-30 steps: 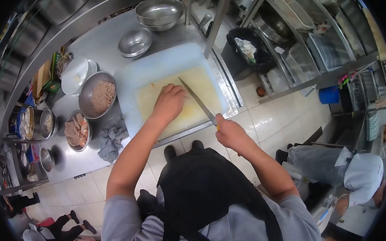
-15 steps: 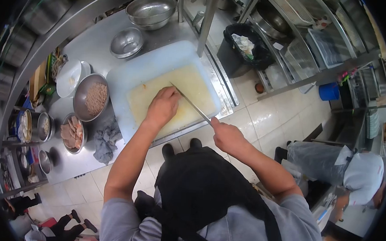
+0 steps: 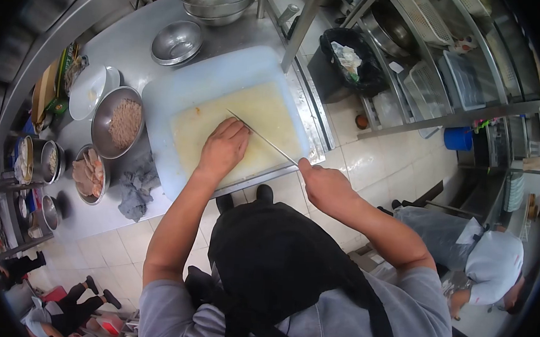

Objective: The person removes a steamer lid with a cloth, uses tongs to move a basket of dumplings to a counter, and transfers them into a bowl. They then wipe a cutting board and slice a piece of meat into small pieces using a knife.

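Across the right part of the steel table (image 3: 123, 45) lay a pale cutting board (image 3: 169, 94), yellowish in its middle.
Left of it stood a metal bowl (image 3: 101, 124) of minced meat (image 3: 126, 124), with a grey cloth (image 3: 135, 192) nearer. The right hand (image 3: 327, 187) was wrapped around the handle of a knife (image 3: 262, 137), whose blade slanted far and left over the board. The left hand (image 3: 225, 148) was just beside the blade, fingers bent together; whether they held anything could not be told.
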Demonstrator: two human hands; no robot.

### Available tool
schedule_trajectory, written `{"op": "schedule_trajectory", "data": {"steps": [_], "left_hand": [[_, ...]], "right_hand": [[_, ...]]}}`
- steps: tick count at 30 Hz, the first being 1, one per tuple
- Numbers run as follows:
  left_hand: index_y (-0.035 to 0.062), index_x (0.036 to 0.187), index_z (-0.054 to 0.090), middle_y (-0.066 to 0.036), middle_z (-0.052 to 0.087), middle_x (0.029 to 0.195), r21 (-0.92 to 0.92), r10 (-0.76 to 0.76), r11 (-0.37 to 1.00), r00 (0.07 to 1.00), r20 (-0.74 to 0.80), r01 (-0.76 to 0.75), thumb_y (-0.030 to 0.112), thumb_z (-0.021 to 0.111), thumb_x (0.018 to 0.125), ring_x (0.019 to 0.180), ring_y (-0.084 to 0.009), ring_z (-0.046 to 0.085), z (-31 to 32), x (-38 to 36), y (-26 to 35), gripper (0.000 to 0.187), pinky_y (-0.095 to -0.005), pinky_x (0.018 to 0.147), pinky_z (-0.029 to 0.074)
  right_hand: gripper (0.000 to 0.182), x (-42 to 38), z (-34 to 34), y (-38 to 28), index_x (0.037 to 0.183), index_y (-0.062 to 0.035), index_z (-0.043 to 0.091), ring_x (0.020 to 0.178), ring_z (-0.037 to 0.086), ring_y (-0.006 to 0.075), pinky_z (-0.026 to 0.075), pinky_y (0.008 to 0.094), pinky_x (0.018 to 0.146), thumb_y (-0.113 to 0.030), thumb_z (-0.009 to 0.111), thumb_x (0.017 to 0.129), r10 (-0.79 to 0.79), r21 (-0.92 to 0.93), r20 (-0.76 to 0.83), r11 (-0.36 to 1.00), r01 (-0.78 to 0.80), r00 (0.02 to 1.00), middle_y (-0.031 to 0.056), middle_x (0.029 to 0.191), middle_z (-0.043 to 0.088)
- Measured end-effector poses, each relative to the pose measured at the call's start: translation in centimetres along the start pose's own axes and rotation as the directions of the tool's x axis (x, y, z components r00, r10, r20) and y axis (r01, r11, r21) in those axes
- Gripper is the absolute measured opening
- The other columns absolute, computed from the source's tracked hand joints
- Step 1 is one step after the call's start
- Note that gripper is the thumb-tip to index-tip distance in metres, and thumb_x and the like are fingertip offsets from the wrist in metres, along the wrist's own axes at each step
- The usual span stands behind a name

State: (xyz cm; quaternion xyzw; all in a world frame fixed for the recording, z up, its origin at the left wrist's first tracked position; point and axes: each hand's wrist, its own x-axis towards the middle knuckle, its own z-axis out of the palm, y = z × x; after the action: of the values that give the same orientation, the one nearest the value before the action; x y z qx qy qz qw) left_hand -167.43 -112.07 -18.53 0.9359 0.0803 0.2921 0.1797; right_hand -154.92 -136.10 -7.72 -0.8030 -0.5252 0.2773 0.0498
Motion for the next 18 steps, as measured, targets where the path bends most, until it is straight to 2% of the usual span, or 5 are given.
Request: {"op": "schedule_trajectory", "data": {"steps": [3, 5, 11, 15, 18], "left_hand": [[0.0028, 0.092, 0.070, -0.009, 0.070, 0.105, -0.005, 0.000, 1.000, 1.000, 0.011, 0.000, 0.004, 0.072, 0.082, 0.108, -0.0279, 0.066, 0.1, 0.1, 0.0, 0.011, -0.0388, 0.092, 0.056], [0.0030, 0.092, 0.070, -0.010, 0.070, 0.106, -0.002, -0.008, 1.000, 1.000, -0.023, 0.008, 0.004, 0.072, 0.081, 0.108, -0.0279, 0.066, 0.2, 0.1, 0.1, 0.011, -0.0385, 0.092, 0.056], [0.0035, 0.091, 0.070, -0.010, 0.070, 0.106, 0.010, -0.016, 1.000, 1.000, -0.010, 0.016, 0.003, 0.071, 0.082, 0.108, -0.0286, 0.066, 0.3, 0.0, 0.2, 0.009, -0.0383, 0.091, 0.057], [0.0033, 0.093, 0.070, -0.010, 0.070, 0.106, 0.031, -0.032, 0.999, 0.999, 0.000, 0.032, 0.003, 0.071, 0.082, 0.107, -0.0293, 0.066, 0.0, 0.1, 0.3, 0.011, -0.0392, 0.091, 0.056], [0.0027, 0.095, 0.071, -0.010, 0.070, 0.106, -0.027, -0.065, 0.998, 0.998, 0.003, 0.065, 0.003, 0.071, 0.082, 0.108, -0.0300, 0.066, -0.8, 0.2, 1.0, 0.013, -0.0400, 0.092, 0.056]], "right_hand": [[0.026, 0.3, -0.7, 0.0, 0.112, 0.0021, 0.045, 0.079, 0.067, 0.0462, 0.053, 0.0549, 0.069, 0.003, 0.051, 0.087, 0.037, -0.010, 0.092, 0.999, -0.037, 0.995, 0.0245, 0.082, 0.065], [0.034, 1.9, -0.2, -0.2, 0.112, 0.0034, 0.045, 0.090, 0.068, 0.0446, 0.054, 0.0535, 0.075, 0.010, 0.056, 0.081, 0.076, 0.008, 0.173, 0.997, -0.079, 0.982, 0.0249, 0.088, 0.068], [0.036, 3.5, -0.4, -0.2, 0.116, 0.0036, 0.046, 0.090, 0.068, 0.0456, 0.054, 0.0539, 0.076, 0.010, 0.055, 0.082, 0.060, 0.038, 0.182, 0.997, -0.068, 0.981, 0.0261, 0.089, 0.068], [0.035, 0.7, 0.2, 1.4, 0.117, 0.0037, 0.046, 0.088, 0.068, 0.0461, 0.054, 0.0543, 0.075, 0.009, 0.053, 0.084, 0.016, 0.040, 0.152, 0.999, -0.022, 0.988, 0.0260, 0.088, 0.068], [0.028, 2.6, 1.1, 1.2, 0.114, 0.0045, 0.045, 0.084, 0.067, 0.0481, 0.053, 0.0551, 0.075, 0.005, 0.051, 0.086, -0.018, 0.071, 0.068, 0.997, 0.013, 0.997, 0.0268, 0.084, 0.067]]}}
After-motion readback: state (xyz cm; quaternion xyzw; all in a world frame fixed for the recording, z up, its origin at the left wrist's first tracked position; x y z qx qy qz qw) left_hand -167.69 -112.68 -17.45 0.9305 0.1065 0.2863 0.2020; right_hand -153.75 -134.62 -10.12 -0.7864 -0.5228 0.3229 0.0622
